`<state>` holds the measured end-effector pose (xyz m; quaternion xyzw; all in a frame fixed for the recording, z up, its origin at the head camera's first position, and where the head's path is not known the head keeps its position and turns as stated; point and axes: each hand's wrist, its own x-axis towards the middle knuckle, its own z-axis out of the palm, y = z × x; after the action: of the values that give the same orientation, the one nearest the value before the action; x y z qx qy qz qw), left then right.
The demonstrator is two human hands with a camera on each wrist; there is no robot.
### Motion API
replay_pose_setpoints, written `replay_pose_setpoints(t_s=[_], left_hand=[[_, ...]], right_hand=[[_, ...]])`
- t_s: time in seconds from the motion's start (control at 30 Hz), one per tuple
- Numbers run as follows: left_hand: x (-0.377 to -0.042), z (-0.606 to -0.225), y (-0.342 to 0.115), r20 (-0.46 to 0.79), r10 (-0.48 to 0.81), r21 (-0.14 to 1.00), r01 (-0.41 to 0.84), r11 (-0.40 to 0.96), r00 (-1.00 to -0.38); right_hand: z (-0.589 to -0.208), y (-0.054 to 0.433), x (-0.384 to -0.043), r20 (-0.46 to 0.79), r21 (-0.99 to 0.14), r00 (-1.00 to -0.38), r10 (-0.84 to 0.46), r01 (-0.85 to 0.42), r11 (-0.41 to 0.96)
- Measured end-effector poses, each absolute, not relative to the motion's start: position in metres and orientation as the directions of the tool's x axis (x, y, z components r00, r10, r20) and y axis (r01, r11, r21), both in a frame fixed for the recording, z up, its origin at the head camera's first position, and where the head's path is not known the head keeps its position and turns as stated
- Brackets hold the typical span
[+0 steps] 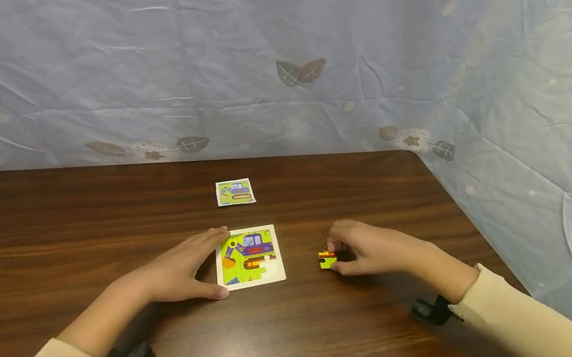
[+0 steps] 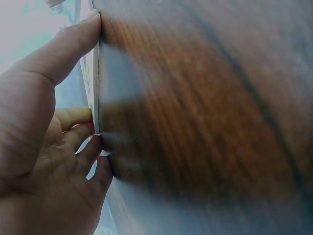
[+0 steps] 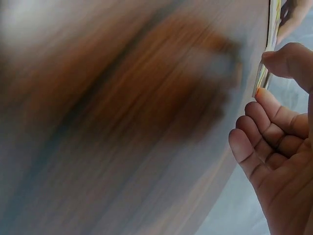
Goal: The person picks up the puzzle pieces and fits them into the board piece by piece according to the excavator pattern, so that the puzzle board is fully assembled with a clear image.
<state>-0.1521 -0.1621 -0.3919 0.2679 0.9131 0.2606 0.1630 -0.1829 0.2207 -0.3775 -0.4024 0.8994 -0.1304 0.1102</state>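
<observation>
A square jigsaw puzzle board (image 1: 278, 250) with a white rim lies on the table and shows a purple excavator on green. White backing shows through a gap in its lower right part. My left hand (image 1: 183, 273) spans the board's left side, thumb at the near corner and fingertips at the far corner, holding it between them. Right of the board, my right hand (image 1: 376, 245) pinches a jigsaw piece (image 1: 326, 261), green with a red and yellow band, between thumb and index finger. The right wrist view shows that piece (image 3: 261, 77) edge-on, the other fingers loosely curled below it.
Behind the board lies a small picture card (image 1: 236, 199) with the same excavator. The dark wooden table (image 1: 78, 234) meets a pale patterned cloth (image 1: 243, 37) along its back and right sides. A black wrist camera (image 1: 430, 311) sits under the right wrist.
</observation>
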Motion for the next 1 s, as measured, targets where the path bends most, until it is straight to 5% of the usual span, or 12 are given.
replay_pose_setpoints(t_s=[0.47, 1.0], left_hand=[[-0.153, -0.393, -0.16, -0.164, 0.578, 0.56, 0.407, 0.722, -0.799], [-0.152, -0.394, -0.162, -0.145, 0.58, 0.56, 0.417, 0.716, -0.801]], right_hand=[[-0.377, 0.157, -0.18, -0.091, -0.316, -0.583, -0.807, -0.752, 0.579], [-0.377, 0.122, -0.178, -0.167, -0.243, -0.607, -0.777, -0.738, 0.629]])
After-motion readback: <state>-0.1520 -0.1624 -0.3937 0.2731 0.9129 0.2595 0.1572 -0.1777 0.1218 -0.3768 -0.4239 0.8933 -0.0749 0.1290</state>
